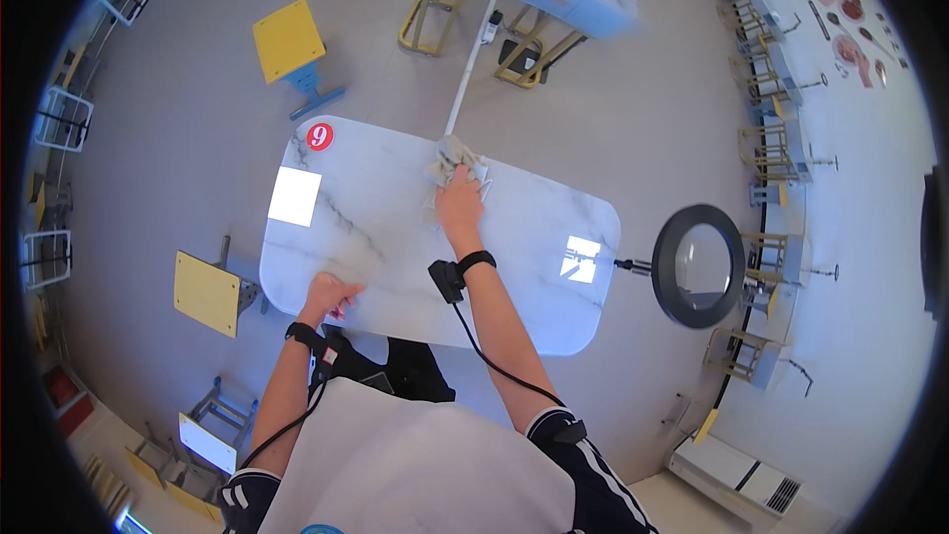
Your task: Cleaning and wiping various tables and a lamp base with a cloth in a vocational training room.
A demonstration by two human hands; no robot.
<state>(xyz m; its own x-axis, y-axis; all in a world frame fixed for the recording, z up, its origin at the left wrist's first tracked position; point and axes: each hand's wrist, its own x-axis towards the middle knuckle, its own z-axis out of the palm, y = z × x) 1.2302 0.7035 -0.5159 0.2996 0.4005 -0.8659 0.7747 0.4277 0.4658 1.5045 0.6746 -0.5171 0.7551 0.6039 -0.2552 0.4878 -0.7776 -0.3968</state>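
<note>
A white marble-patterned table [415, 252] with rounded corners stands before me. My right hand [460, 204] presses a crumpled greyish cloth [450, 157] onto the tabletop close to its far edge. Part of the cloth lies under my fingers. Near the left front edge, my left hand [330, 297] rests with its fingers curled and the thumb pointing right; I see nothing in it. Both wrists wear black straps with cables. A round red sticker with a number [320, 136] is at the table's far left corner.
A ring magnifier lamp [698, 266] juts out past the table's right edge. Yellow-topped stools [289, 40] stand to the left, one [207, 293] close to the table. Beyond, a second table [593, 4] carries a red item. A white floor strip [471, 67] runs between the tables.
</note>
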